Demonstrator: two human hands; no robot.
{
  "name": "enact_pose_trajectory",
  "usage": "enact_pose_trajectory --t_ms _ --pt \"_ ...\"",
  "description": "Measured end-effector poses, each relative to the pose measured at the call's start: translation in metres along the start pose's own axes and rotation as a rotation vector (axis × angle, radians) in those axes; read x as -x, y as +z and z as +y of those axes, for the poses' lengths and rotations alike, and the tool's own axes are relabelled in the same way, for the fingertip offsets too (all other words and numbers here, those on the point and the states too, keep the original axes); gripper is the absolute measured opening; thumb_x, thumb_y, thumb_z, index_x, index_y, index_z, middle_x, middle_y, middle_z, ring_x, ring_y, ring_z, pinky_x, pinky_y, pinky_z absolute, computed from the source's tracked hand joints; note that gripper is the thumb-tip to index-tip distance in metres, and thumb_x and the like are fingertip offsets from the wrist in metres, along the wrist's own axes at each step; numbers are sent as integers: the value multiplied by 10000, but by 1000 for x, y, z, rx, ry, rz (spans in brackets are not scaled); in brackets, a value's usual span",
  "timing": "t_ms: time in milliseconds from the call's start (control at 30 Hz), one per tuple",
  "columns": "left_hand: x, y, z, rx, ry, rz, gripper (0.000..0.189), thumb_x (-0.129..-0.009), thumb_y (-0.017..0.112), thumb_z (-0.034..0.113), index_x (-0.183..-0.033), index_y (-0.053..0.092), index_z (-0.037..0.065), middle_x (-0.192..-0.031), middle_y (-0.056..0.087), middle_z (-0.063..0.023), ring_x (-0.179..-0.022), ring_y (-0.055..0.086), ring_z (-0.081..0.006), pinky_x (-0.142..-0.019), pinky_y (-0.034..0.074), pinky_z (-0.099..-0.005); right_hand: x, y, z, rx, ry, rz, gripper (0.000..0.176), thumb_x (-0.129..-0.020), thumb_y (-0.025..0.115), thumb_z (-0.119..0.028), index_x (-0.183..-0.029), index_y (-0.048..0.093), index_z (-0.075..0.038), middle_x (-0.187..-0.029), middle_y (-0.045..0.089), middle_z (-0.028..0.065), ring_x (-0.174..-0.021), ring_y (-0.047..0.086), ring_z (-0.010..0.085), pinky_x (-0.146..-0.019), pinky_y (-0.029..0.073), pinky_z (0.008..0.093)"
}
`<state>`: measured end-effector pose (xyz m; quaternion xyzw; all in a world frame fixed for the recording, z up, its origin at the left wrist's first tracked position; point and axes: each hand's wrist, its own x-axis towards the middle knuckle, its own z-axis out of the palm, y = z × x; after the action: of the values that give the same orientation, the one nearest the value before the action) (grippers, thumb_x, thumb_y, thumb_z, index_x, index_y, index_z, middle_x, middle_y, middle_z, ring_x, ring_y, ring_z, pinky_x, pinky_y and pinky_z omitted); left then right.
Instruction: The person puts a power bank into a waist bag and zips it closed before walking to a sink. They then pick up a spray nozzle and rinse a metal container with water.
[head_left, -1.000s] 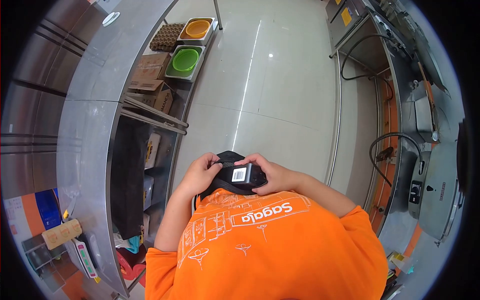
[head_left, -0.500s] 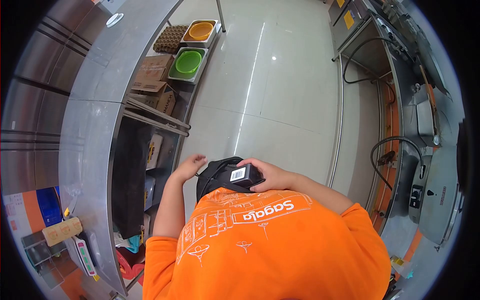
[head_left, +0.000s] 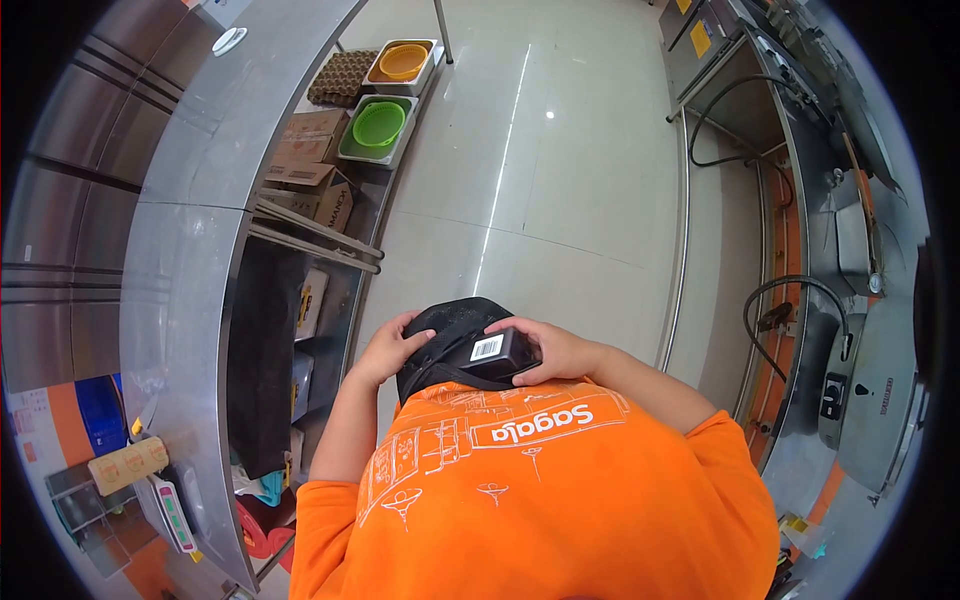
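Observation:
Close against the orange T-shirt (head_left: 560, 480) is a black fabric bag (head_left: 455, 322), held at waist height. My left hand (head_left: 392, 350) grips the bag's left edge, thumb on top and fingers curled behind it. In my right hand (head_left: 560, 350) is a small black box (head_left: 510, 350) with a white barcode label, clasped at its right end between thumb and fingers. The box lies over the right part of the bag. What the bag contains is hidden.
A steel counter (head_left: 190, 240) runs along the left, with cardboard boxes (head_left: 310, 140), an orange basket (head_left: 402, 62) and a green basket (head_left: 379, 124) on its lower shelf. On the right stands equipment with a black hose (head_left: 790, 285). Tiled floor (head_left: 560, 200) stretches ahead.
My left hand has moved right and closed on the bag's edge, having been apart from it. The bag's top has risen and spread, and the box has shifted slightly right.

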<state>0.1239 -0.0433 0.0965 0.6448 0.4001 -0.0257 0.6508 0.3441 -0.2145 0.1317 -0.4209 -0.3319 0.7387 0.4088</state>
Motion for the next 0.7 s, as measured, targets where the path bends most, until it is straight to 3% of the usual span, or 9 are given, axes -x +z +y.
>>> enact_pose_trajectory --t_ms 133,200,333,400,433,467,533,633,700 --pt "-1 1 -4 22 -20 60 362 -884 562 238 -1124 556 -33 -946 638 -81 -854 584 -120 -747 458 -230 2 3 0 -6 -50 -38 714 -686 680 23 -1314 356 -85 -1252 445 107 -1198 405 213 -1033 307 319" --pt "-5 -4 -20 268 -104 68 305 -903 533 227 -1061 589 -27 -908 646 -72 -797 595 -107 -719 467 -236 -1 1 1 7 -52 -68 717 -697 665 22 -1328 343 -86 -1257 445 99 -1202 401 201 -1039 297 313" --pt "-12 -16 -41 441 -196 23 262 -917 502 210 -1008 600 -15 -874 650 -63 -739 606 -101 -673 477 -238 -10 -15 -3 78 -9 -128 670 -708 654 -30 -1308 358 -69 -1243 465 83 -1179 418 187 -1026 309 303" --pt "-15 -17 -45 536 -210 43 241 -919 496 209 -973 598 -3 -866 648 -65 -715 616 -114 -671 496 -245 -9 -20 -8 397 249 -115 697 -679 684 -61 -1295 359 -56 -1240 468 88 -1173 421 189 -1020 312 305" --pt "-16 -18 -44 536 -209 42 241 -919 496 209 -973 598 -3 -866 648 -65 -715 616 -114 -671 496 -245 -6 -17 -12 401 263 -117 722 -657 698 -76 -1291 354 -47 -1245 463 93 -1176 415 194 -1025 300 305" --pt "-19 -18 -43 641 -187 -4 250 -918 500 220 -985 592 -2 -879 650 -63 -728 620 -119 -688 504 -252 -5 -18 -8 403 263 -117 722 -657 698 -76 -1291 354 -47 -1245 463 93 -1176 415 194 -1025 300 305" --pt "-27 -17 -51 748 -164 -51 259 -917 504 231 -996 586 -2 -892 651 -62 -742 625 -125 -704 511 -258 -6 -19 11 128 52 -129 733 -654 680 -61 -1304 340 -48 -1253 455 97 -1181 411 198 -1031 288 306" --pt "-40 -5 -52 810 -80 -159 342 -923 490 296 -1056 574 -8 -948 650 -80 -778 632 -140 -743 516 -264 -11 -15 21 60 49 -130 756 -636 665 -60 -1317 334 -50 -1253 450 92 -1183 402 184 -1033 277 316" --pt "-27 -2 -36 966 -450 -264 437 -930 455 373 -1134 548 -3 -1004 640 -106 -818 633 -155 -752 515 -262 -11 -11 20 87 52 -137 757 -635 657 -52 -1319 333 -55 -1250 451 89 -1185 398 183 -1034 272 315"
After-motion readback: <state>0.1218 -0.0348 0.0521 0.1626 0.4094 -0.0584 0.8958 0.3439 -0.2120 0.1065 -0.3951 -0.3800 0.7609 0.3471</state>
